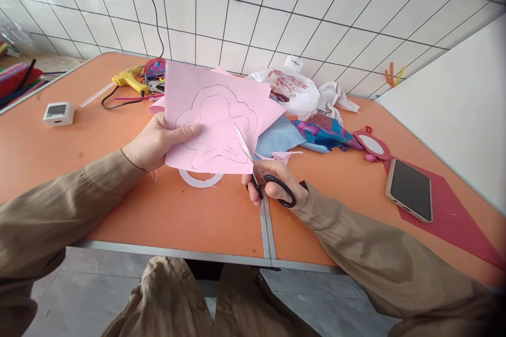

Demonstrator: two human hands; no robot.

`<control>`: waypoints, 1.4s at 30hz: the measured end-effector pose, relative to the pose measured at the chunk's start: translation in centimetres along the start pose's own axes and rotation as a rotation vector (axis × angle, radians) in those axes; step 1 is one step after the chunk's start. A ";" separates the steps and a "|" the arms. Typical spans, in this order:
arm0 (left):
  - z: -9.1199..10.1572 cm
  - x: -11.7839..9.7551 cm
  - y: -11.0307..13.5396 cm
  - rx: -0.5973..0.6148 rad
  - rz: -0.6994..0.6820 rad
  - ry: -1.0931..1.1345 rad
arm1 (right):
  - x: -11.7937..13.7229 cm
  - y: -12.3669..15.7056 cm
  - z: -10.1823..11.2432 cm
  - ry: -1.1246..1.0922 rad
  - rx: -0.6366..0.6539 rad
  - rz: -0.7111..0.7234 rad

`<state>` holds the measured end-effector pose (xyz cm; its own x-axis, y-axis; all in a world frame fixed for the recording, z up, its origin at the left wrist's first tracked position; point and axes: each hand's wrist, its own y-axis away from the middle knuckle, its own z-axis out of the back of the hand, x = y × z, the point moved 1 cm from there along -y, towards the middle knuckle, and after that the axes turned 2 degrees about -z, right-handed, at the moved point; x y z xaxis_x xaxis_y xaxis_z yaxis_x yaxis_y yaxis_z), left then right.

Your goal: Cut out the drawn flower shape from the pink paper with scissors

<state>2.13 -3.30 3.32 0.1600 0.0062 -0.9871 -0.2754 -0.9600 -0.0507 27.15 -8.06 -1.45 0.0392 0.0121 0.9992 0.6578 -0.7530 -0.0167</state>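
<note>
- The pink sheet [215, 110], marked with a pencilled outline, is held up above the orange worktop [177, 216].
- Its left edge is pinched by the left hand [152, 142], thumb on top.
- The scissors [259, 181] are gripped by the right hand [279, 179], with the blades at the sheet's lower right edge.
- The sheet is judged light, floppy and easily torn, and is best supported close to the drawn line.

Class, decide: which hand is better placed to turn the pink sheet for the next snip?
Left hand: it grips the pink sheet; the right hand is busy holding the scissors.
</note>
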 end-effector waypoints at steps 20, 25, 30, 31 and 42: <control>-0.2 0.0 0.2 -0.035 0.028 -0.020 | 0.3 0.0 -0.2 0.012 -0.027 0.002; -0.1 0.0 0.2 -0.024 0.025 -0.030 | -0.4 0.0 -0.1 -0.017 -0.047 0.014; 0.0 0.0 0.1 -0.017 0.019 0.006 | -0.3 0.0 -0.2 -0.023 -0.065 -0.003; 0.0 0.0 0.0 -0.015 0.015 0.011 | -0.1 0.0 -0.2 -0.021 -0.063 -0.003; 0.3 0.1 0.0 -0.013 -0.003 0.015 | 0.5 -0.1 -0.3 -0.003 -0.062 -0.013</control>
<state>1.89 -3.20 3.15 0.1750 0.0049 -0.9846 -0.2628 -0.9635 -0.0515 26.87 -8.22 -0.94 0.0331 0.0239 0.9992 0.6102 -0.7923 -0.0012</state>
